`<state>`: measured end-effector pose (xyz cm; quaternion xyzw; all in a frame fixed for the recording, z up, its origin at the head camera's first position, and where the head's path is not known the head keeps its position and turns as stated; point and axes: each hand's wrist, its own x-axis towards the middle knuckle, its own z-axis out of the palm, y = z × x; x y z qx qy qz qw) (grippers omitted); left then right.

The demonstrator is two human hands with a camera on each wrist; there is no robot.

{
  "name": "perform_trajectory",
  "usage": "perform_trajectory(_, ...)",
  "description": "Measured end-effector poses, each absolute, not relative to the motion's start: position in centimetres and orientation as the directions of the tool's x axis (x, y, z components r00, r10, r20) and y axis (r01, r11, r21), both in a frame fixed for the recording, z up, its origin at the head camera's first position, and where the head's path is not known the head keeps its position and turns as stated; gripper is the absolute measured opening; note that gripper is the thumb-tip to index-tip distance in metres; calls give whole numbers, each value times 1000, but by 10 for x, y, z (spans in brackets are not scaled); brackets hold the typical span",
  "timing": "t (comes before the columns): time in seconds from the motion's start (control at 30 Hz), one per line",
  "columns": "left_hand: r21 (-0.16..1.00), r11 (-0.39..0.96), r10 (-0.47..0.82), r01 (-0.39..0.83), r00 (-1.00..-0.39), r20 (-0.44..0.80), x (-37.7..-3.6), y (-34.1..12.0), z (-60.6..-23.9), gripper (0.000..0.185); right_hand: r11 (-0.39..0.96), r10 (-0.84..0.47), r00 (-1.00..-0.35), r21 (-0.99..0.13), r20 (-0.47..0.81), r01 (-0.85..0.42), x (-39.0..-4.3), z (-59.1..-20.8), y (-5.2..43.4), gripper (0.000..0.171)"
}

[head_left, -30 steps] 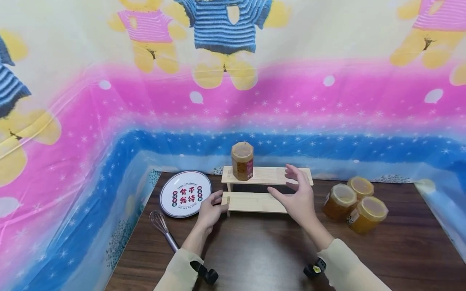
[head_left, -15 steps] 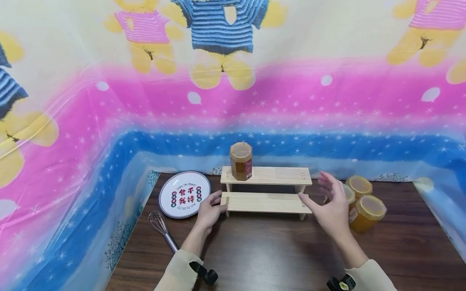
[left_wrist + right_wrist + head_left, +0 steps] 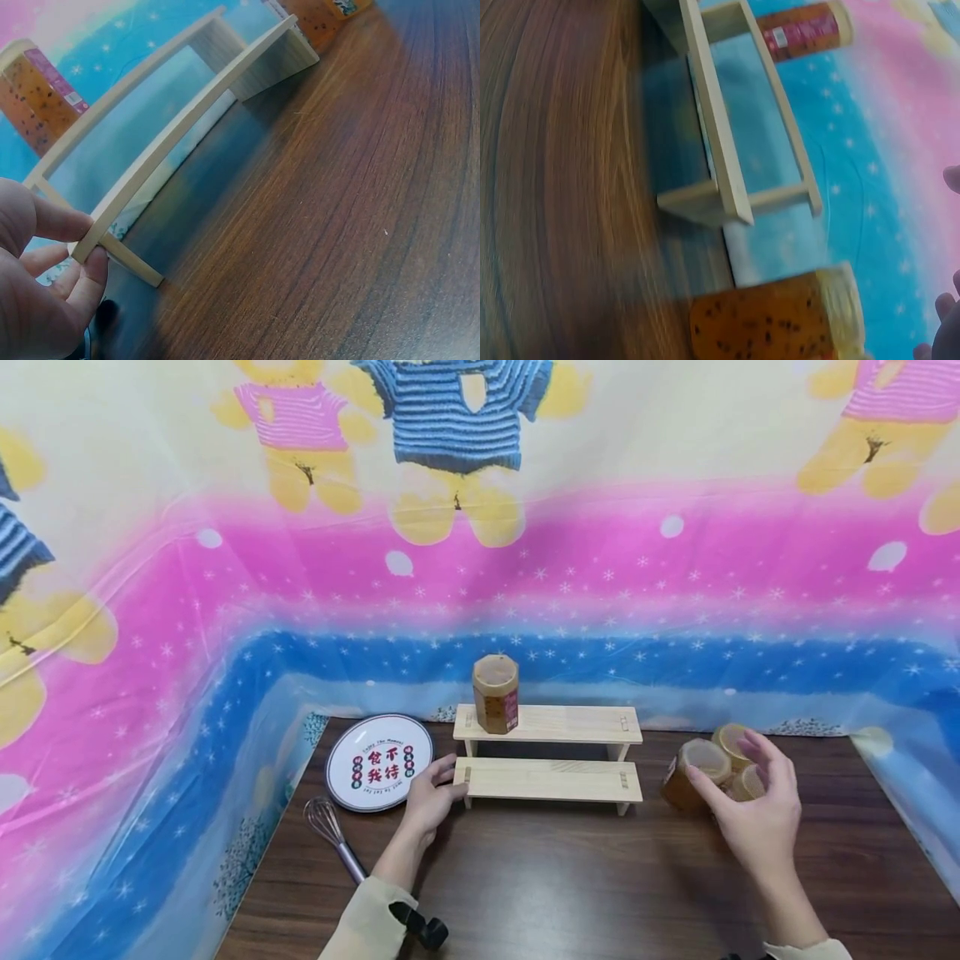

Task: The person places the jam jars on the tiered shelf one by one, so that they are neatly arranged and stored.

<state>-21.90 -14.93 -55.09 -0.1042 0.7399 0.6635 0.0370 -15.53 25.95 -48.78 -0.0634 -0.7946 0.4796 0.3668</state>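
A two-tier wooden rack [image 3: 551,779] stands at the back of the dark wooden table [image 3: 562,877]. One jar of amber preserve [image 3: 496,693] is upright on the left of its upper shelf. My left hand [image 3: 442,787] pinches the left end of the lower shelf; in the left wrist view the thumb and fingers [image 3: 88,264] clamp the board of the rack [image 3: 187,127]. Right of the rack stand three more jars. My right hand [image 3: 753,814] is spread over them, covering the front jar [image 3: 750,783], beside the left jar [image 3: 693,772] and back jar [image 3: 729,739].
A round white plate with red characters [image 3: 382,762] lies left of the rack, and a wire whisk [image 3: 333,835] lies in front of it. A printed cloth backdrop [image 3: 480,568] closes off the back and both sides. Bare tabletop lies in front of the rack.
My right hand has travelled right, from in front of the rack to the group of jars, and now covers the front one. The left hand has kept its hold on the shelf end.
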Motion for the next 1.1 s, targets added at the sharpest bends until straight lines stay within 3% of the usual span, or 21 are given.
perform_trajectory(0.27,973,90,-104,-213,-974,-203,-217,-149,-551,59,562,524,-664,-802,533,-201,-145,-500,286,87)
perform_trajectory(0.6,973,88,-102,-211,-974,-202,-217,-149,-551,59,560,571,-666,-821,480,-111,-143,-527,307,100)
perform_trajectory(1.1,974,96,-97,-204,-976,-195,-217,-150,-551,59,390,653,-736,-913,180,123,-145,-559,321,113)
